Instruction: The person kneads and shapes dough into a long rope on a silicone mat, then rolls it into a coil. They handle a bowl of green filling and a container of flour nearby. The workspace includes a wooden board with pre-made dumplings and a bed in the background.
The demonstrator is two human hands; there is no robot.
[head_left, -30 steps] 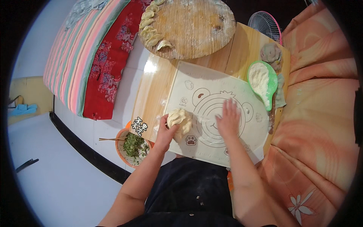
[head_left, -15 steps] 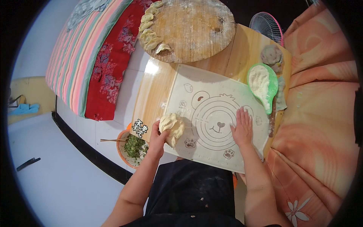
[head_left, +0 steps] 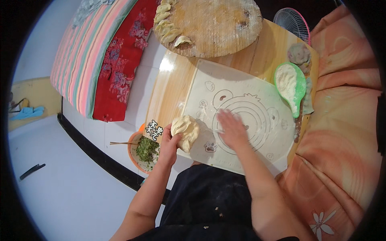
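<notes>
My left hand (head_left: 169, 143) grips a lump of pale, folded dough (head_left: 185, 132), held up over the left edge of a white dough mat (head_left: 257, 86) printed with a bear face and rings. The fingers behind the dough are partly hidden. Flat over the printed rings lies my right hand (head_left: 232, 127), palm down and holding nothing. Its fingers are stretched out and slightly smeared by motion.
Beyond the mat, a round wooden board (head_left: 213, 28) bears several dumplings (head_left: 167, 30) along its left side. A green scoop (head_left: 299, 86) of flour stands right, near a greyish lump (head_left: 298, 54). An orange-rimmed bowl (head_left: 134, 158) of chopped greens with chopsticks (head_left: 120, 143) sits lower left.
My right hand has swept left across the mat, from the right side of the rings to their left part. The left hand still holds the dough. The whole view has shifted slightly.
</notes>
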